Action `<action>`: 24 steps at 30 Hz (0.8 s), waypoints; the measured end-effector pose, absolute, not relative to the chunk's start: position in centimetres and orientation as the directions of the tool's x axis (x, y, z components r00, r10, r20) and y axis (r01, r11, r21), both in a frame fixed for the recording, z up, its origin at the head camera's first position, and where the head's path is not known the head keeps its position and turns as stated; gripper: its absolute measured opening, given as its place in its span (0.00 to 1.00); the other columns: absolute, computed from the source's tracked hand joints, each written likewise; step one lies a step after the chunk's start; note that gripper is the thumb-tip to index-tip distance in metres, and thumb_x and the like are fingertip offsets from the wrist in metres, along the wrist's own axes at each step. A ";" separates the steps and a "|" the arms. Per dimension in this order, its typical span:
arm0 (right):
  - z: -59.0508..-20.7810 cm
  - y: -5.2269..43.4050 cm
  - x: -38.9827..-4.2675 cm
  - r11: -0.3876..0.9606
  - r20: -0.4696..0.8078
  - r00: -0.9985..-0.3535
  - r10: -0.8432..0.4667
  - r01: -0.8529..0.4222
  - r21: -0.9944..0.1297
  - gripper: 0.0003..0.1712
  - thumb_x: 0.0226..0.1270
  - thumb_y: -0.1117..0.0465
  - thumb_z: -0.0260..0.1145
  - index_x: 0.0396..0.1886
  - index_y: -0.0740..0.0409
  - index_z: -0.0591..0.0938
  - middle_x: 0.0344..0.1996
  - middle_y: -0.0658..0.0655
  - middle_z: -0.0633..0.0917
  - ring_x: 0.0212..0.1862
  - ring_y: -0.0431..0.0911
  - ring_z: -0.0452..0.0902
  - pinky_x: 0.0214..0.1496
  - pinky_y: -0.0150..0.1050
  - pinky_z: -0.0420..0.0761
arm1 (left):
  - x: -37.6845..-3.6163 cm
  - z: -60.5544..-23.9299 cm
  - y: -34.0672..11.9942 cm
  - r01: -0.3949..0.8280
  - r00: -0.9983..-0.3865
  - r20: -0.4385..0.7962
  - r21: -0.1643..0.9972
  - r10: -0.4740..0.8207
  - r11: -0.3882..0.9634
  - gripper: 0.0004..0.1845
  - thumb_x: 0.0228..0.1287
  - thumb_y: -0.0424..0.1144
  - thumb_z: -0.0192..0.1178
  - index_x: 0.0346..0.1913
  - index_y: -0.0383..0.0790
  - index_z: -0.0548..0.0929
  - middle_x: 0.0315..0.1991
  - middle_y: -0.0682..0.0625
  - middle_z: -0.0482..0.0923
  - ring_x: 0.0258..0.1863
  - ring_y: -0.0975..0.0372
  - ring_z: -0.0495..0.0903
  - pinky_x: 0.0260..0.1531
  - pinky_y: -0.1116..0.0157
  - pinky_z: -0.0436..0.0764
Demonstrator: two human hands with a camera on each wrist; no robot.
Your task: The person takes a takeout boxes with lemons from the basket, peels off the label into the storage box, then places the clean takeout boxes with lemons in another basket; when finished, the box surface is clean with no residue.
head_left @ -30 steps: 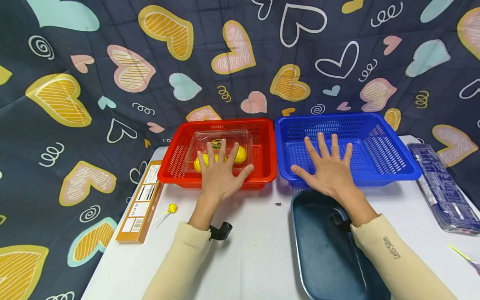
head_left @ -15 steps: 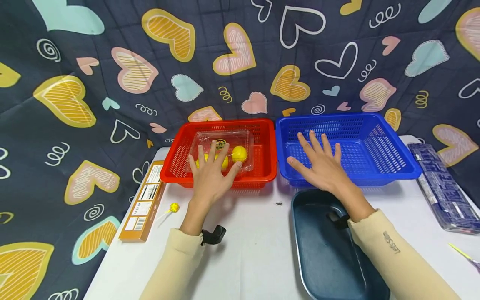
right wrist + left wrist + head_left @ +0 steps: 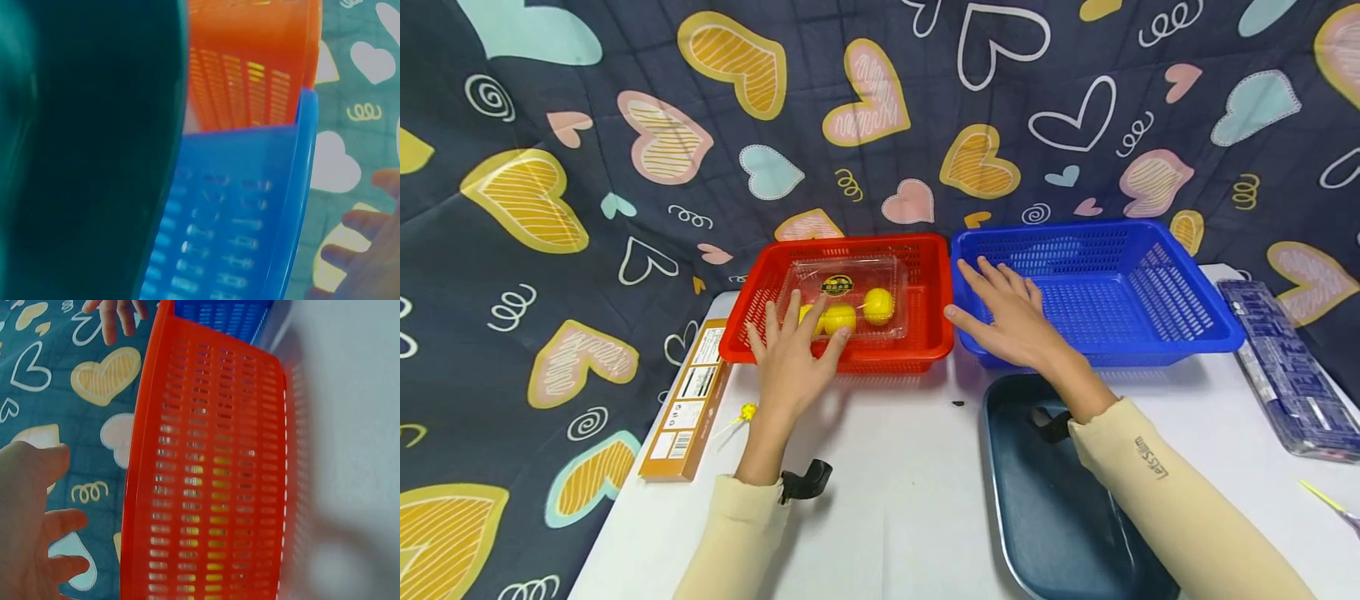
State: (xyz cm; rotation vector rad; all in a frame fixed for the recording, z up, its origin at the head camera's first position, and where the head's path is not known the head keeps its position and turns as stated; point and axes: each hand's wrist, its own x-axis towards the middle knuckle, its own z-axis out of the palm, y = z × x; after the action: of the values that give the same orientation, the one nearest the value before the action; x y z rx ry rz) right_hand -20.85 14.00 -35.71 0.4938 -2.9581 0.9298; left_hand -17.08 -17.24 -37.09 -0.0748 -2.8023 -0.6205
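Head view: I see my left hand spread flat, fingers straight, over the near rim of the red basket, holding nothing. Inside that basket lies a clear plastic box with yellow fruit, just beyond the fingertips. My right hand is also wide, fingers straight, over the near left corner of the blue basket, which stands touching the red one on its right. Near me on the white counter sits a dark blue tray under my right forearm. An orange carton lies at the left edge, a dark blue packet at the right.
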 end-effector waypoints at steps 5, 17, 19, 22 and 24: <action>-35.5 12.7 -21.7 0.727 0.089 -0.940 -0.329 -0.313 -0.611 0.47 0.72 0.33 0.55 0.83 0.39 0.51 0.84 0.58 0.50 0.81 0.64 0.41 0.76 0.74 0.41 | -16.9 -37.3 -18.7 0.083 -0.957 0.287 0.433 -0.049 0.898 0.35 0.71 0.62 0.53 0.77 0.53 0.68 0.82 0.42 0.52 0.81 0.35 0.41 0.74 0.30 0.31; -35.5 10.3 -23.3 0.681 0.099 -0.927 -0.361 -0.335 -0.652 0.44 0.72 0.36 0.58 0.82 0.43 0.57 0.82 0.61 0.55 0.79 0.62 0.49 0.76 0.72 0.48 | -16.9 -37.7 -20.3 0.038 -0.952 0.288 0.457 -0.107 0.889 0.34 0.72 0.59 0.53 0.76 0.53 0.68 0.82 0.40 0.53 0.81 0.35 0.42 0.74 0.29 0.32; -35.6 10.0 -23.6 0.675 0.101 -0.924 -0.368 -0.340 -0.654 0.43 0.73 0.38 0.58 0.82 0.43 0.58 0.81 0.61 0.57 0.78 0.62 0.50 0.76 0.71 0.49 | -16.8 -37.7 -20.6 0.030 -0.953 0.281 0.464 -0.115 0.886 0.34 0.72 0.59 0.53 0.77 0.53 0.67 0.82 0.40 0.53 0.81 0.35 0.41 0.74 0.29 0.31; -35.7 9.4 -24.0 0.672 0.103 -0.924 -0.368 -0.341 -0.657 0.42 0.73 0.39 0.59 0.81 0.44 0.60 0.80 0.60 0.60 0.77 0.61 0.53 0.75 0.69 0.53 | -16.7 -37.9 -21.1 0.015 -0.953 0.272 0.477 -0.132 0.879 0.34 0.73 0.58 0.52 0.78 0.52 0.66 0.82 0.41 0.52 0.82 0.36 0.40 0.73 0.29 0.30; -35.9 9.0 -24.2 0.674 0.104 -0.925 -0.366 -0.341 -0.655 0.41 0.73 0.40 0.60 0.81 0.44 0.61 0.78 0.60 0.63 0.75 0.60 0.55 0.73 0.67 0.56 | -16.7 -38.0 -21.4 0.002 -0.953 0.266 0.486 -0.146 0.874 0.34 0.73 0.58 0.52 0.78 0.52 0.66 0.82 0.41 0.51 0.82 0.37 0.39 0.73 0.29 0.29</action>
State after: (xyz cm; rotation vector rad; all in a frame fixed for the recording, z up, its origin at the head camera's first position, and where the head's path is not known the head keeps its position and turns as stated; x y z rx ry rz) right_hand -24.21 9.05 -35.88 0.6144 -2.9073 1.1253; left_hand -16.65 -21.45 -38.01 0.1082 -2.7503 -0.7130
